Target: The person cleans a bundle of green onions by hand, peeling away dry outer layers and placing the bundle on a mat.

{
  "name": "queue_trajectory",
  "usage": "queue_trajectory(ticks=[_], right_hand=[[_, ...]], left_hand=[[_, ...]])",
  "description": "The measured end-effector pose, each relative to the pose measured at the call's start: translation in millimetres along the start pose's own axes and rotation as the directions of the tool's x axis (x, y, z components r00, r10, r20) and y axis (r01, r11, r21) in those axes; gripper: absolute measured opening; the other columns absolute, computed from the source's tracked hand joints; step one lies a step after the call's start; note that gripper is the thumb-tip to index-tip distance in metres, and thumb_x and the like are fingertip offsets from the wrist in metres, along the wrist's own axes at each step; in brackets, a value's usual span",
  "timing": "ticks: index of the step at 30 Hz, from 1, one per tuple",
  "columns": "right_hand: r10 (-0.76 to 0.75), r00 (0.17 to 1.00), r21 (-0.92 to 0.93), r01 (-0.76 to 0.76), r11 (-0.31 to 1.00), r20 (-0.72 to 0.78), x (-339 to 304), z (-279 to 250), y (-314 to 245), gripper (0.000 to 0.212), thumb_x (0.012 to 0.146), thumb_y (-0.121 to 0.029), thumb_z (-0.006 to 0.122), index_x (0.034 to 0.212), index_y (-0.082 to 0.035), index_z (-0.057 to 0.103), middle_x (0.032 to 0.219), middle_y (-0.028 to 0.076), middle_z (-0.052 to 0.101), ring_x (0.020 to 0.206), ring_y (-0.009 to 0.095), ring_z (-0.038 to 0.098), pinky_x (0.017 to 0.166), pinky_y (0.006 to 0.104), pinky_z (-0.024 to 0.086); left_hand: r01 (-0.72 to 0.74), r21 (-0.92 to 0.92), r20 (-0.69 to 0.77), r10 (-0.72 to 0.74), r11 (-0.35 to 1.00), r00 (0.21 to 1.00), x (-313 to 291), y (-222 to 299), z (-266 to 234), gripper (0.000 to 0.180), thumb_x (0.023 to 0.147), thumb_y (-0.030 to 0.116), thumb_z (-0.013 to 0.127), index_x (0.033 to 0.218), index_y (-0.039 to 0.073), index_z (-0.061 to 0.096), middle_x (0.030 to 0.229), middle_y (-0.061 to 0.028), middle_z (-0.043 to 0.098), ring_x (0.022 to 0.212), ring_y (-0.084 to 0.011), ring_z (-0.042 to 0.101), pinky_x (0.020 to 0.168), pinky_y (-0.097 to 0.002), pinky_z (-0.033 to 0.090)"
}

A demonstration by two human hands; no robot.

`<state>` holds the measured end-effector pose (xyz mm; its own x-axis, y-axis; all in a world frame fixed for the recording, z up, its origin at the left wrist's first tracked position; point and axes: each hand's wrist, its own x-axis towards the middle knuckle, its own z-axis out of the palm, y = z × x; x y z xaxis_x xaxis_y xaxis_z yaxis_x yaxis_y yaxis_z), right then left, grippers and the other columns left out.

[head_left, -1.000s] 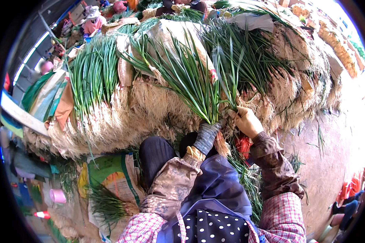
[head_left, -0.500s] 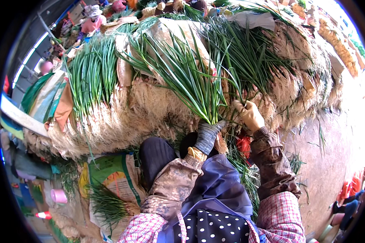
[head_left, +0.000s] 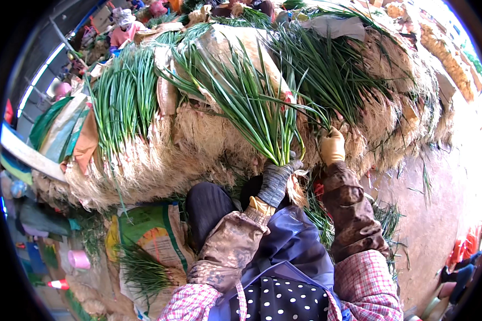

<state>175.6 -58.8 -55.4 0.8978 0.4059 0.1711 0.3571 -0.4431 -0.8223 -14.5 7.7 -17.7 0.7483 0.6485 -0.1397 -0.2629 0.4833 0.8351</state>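
My left hand (head_left: 277,179), in a grey knitted glove over a yellow one, is closed around a bunch of green onions (head_left: 257,115). Their long leaves fan up and away, while pale roots (head_left: 296,191) hang out at the right side of the fist. My right hand (head_left: 333,147), in a pale yellow glove, is closed in a pinch on thin green onion leaves (head_left: 322,119) that stretch over from the bunch. Its fingertips are partly hidden. Just beyond, a large heap of green onions (head_left: 326,75) lies with roots toward me.
More green onions (head_left: 124,101) lie in rows at the left with matted roots (head_left: 139,176) facing me. A printed sack (head_left: 150,230) with a small bunch on it lies left of my knees. Concrete floor (head_left: 428,214) with scattered leaves is at right. Other people (head_left: 124,29) sit at far left.
My right hand has moved slightly right and away from me, drawing the thin leaves outward. The left hand still holds its bunch in nearly the same place, with the roots showing more.
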Motion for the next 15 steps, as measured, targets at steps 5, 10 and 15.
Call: queue_trajectory(ticks=[5,10,15], right_hand=[[0.022,0.993,-0.060,-0.015,0.998,0.119,-59,-37,-1,0.015,0.082,-0.009,0.048,0.091,-0.003,0.058,0.068,0.012,0.058,0.060,0.020,0.054,0.056,0.0309,0.044],[0.257,0.605,-0.604,0.485,0.632,0.754,-167,-97,158,0.032,0.076,-0.034,0.057,0.082,-0.003,0.064,0.080,0.020,0.062,0.075,0.029,0.062,0.069,0.0385,0.049],[0.099,0.561,-0.306,0.288,0.907,0.822,-141,-100,68,0.045,0.081,-0.042,0.052,0.099,-0.001,0.060,0.092,0.019,0.061,0.088,0.029,0.059,0.077,0.0365,0.046]], left_hand=[[-0.026,-0.107,0.100,0.037,0.994,0.994,3,-3,-27,0.028,0.079,0.013,0.062,0.102,-0.001,0.052,0.096,-0.0123,0.059,0.082,-0.0290,0.060,0.073,-0.0390,0.051],[-0.003,-0.116,0.249,0.032,0.993,0.968,8,-7,-8,0.031,0.081,0.013,0.059,0.108,-0.001,0.051,0.099,-0.0172,0.058,0.089,-0.0316,0.058,0.081,-0.0421,0.046],[-0.003,-0.159,0.277,0.048,0.987,0.960,4,-6,-9,0.032,0.076,0.000,0.058,0.107,0.000,0.051,0.097,-0.0149,0.060,0.088,-0.0253,0.059,0.082,-0.0354,0.046]])
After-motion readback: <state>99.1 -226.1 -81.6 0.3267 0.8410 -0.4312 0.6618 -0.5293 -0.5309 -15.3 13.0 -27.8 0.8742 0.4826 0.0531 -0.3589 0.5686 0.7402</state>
